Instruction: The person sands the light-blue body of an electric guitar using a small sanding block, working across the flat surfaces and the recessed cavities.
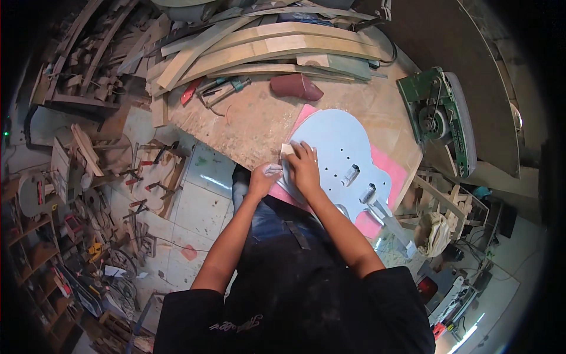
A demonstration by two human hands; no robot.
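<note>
While both arms come up from the lower edge, we see the right hand (305, 168) pressed flat, fingers spread, on the near-left edge of a pale blue guitar body (342, 159); a small pale sanding block or pad (287, 149) sticks out at its fingertips, and we cannot tell how firmly it is held. The left hand (263, 178) is curled loosely at the body's edge, just beside the right; what it grips, if anything, we cannot tell. The guitar body lies flat on a pink mat (394, 172) on a chipboard workbench (253, 118), toward the bench's near right corner. Farther back on the bench: a dark red pad (296, 86), clamps (221, 88), stacked curved wood strips (265, 50). A green machine (439, 115) stands right of the bench. Tiled floor (194, 206) at left, cluttered with tools.
</note>
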